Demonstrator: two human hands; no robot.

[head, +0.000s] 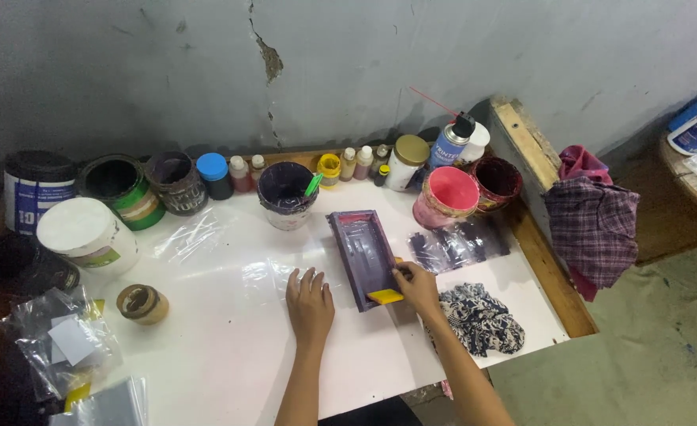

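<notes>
Head view: a small purple-stained screen-printing frame (362, 254) lies flat near the middle of the white bench (230, 347), long axis running away from the person. Right hand (416, 285) sits at the frame's near right corner, fingers clenched on a yellow squeegee (385, 296) whose blade rests across the near end of the frame. Left hand (310, 304) lies palm-down on the bench just left of the frame, fingers released and spread, holding nothing; fingertips near the frame's edge, contact cannot be told. Just beyond the frame stands a purple-stained ink tub (286, 194) with a green stick in it. To the right rear, a pink-filled tub (448, 196) and a dark red tub (495, 181), with a blue spray can (449, 142) behind them. A row of small bottles (356, 162) lines the wall. Left side: a white lidded bucket (86, 234), a green-banded tub (119, 188), and a roll of tape (142, 304). A black-and-white patterned rag (481, 317) lies beside the right forearm; a stained plastic sheet (459, 244) lies right of the frame. A plaid cloth (593, 225) hangs over the bench's right end.
</notes>
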